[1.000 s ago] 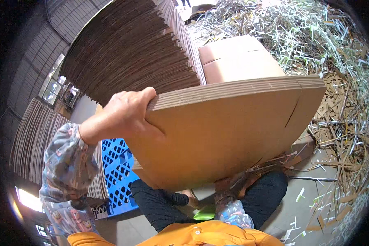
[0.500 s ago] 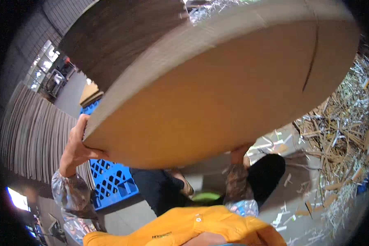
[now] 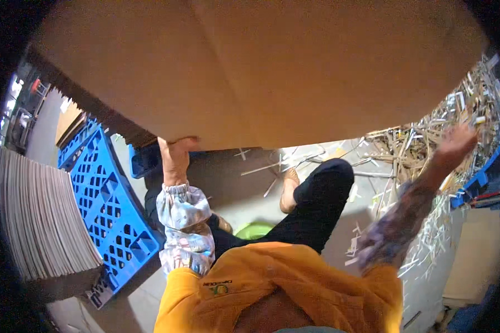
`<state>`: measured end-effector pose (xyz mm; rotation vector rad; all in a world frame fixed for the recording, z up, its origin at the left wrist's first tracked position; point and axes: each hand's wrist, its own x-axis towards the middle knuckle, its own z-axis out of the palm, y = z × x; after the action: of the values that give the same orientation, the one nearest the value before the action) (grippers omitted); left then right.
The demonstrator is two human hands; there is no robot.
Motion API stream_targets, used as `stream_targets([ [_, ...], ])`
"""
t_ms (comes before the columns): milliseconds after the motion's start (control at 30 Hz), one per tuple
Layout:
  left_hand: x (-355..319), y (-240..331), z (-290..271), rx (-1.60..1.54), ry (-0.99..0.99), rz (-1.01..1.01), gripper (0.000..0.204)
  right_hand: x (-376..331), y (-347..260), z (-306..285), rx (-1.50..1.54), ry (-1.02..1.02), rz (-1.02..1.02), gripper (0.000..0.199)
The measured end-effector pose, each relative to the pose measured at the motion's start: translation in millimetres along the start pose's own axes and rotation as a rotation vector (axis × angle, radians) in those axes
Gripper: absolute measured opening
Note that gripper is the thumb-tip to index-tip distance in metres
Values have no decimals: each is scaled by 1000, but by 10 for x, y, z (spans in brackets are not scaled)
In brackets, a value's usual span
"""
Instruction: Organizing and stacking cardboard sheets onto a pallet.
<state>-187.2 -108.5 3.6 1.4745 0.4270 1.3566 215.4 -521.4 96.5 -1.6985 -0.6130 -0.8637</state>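
A thick stack of brown cardboard sheets (image 3: pixel 272 72) is tilted up close to my head and fills the upper half of the view. My left hand (image 3: pixel 175 152), in a patterned sleeve, grips the stack's lower edge from beneath, left of centre. My right hand (image 3: pixel 455 145) is blurred and stretched out to the right, at the stack's lower right corner. I cannot tell whether it holds the stack. Below are my orange top and my black-trousered legs (image 3: pixel 316 200), with a bare foot on the grey floor.
A blue plastic pallet (image 3: pixel 111 205) lies on the floor at left, beside a tall pile of flat cardboard sheets (image 3: pixel 39 222). Loose cardboard strips and scraps (image 3: pixel 416 150) litter the floor at right. A blue crate (image 3: pixel 478 183) and a brown board (image 3: pixel 472 255) are at the far right.
The cardboard stack has swung up toward my head and now covers the upper view. My left hand went from its top edge to under its lower edge. My right hand has reached out right.
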Motion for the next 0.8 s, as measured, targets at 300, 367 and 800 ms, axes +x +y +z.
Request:
stream_targets([
  [300, 521, 404, 968, -216, -296, -160, 20, -887, -1304, 1438, 1012, 72, 553, 71],
  [367, 738, 258, 1311, -316, -260, -89, 26, -772, -1195, 1635, 803, 104, 463, 64],
  [800, 1901, -1218, 2184, -171, -250, -172, 34, -154, 430, 3222, 801, -13, 900, 76],
])
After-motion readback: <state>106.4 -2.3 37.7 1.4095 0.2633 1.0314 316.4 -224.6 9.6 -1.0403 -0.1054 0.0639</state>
